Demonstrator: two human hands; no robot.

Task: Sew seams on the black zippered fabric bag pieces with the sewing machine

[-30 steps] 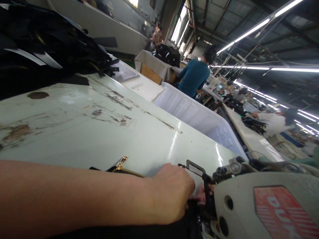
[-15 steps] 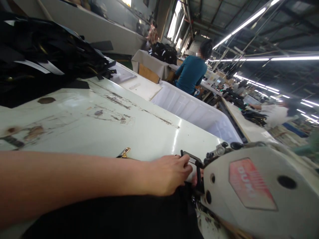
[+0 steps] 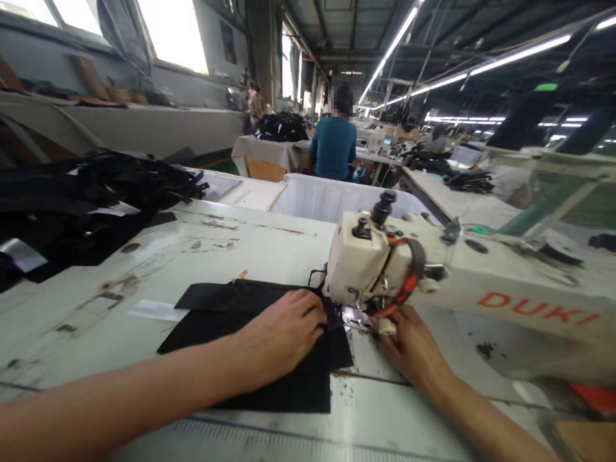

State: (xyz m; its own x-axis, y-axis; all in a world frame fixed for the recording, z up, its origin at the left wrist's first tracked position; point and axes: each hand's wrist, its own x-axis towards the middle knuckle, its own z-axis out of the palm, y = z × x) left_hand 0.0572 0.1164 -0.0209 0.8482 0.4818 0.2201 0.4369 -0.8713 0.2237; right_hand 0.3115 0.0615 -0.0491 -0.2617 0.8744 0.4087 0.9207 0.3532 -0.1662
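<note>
A flat black fabric piece (image 3: 283, 391) lies on the sewing table, with a gold zipper pull (image 3: 243, 274) at its far edge. A white strip (image 3: 156, 310) sticks out from its left side. My left hand (image 3: 291, 327) rests on the fabric with curled fingers, gripping it just left of the presser foot (image 3: 356, 317). The sewing machine (image 3: 359, 256) stands over the fabric's right edge. My right hand (image 3: 411, 343) is right of the presser foot, close under the machine head; its fingertips are partly hidden there, and what they hold cannot be made out.
Black fabric pieces (image 3: 96, 212) are heaped at the left of the table. Beyond the far edge stands a white plastic bin (image 3: 308, 192). A person in a teal top (image 3: 334, 147) sits farther back. Rulings (image 3: 250, 439) run along the near edge.
My view has levelled out and drawn back from the machine. The right hand, mostly hidden behind the machine head before, now shows beside the presser foot. The left hand is still at the fabric.
</note>
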